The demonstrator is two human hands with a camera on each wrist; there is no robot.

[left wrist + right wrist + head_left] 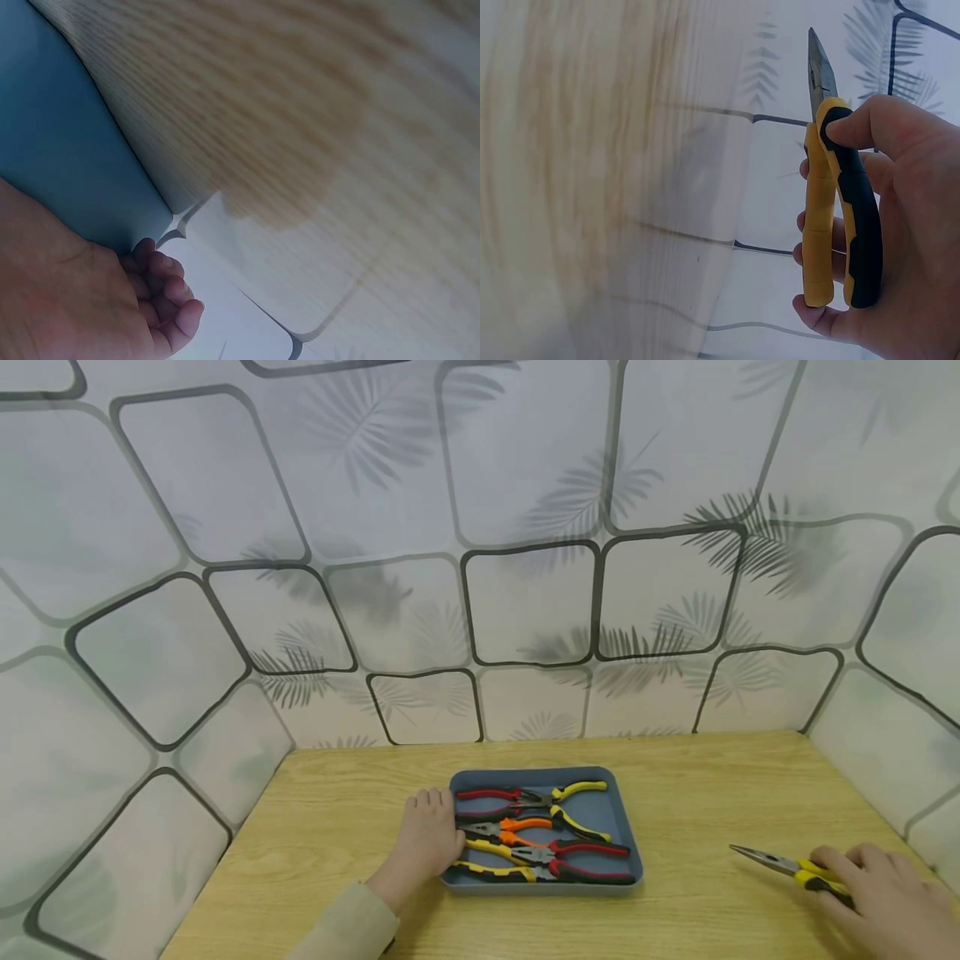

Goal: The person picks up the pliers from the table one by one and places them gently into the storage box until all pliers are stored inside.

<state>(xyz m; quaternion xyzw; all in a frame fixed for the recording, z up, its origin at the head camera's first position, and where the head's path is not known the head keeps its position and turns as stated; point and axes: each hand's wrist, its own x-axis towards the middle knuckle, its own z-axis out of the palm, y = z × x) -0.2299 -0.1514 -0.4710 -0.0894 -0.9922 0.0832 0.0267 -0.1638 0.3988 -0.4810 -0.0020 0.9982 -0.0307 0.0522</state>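
Note:
A blue tray (621,814) sits mid-table holding several pliers (551,852) with red, orange and yellow handles. My left hand (427,839) rests against the tray's left rim, thumb at its edge; in the left wrist view the fingers (169,296) lie curled beside the blue tray wall (67,150). My right hand (888,897) grips long-nose pliers (787,865) with yellow-and-black handles at the table's right, tip pointing left toward the tray. In the right wrist view the fingers wrap the pliers' handles (840,217), jaws closed.
The wooden table (712,777) is enclosed by patterned white walls (480,568) at the back and both sides. Bare tabletop lies between the tray and my right hand. A beige sleeve (348,931) covers my left forearm.

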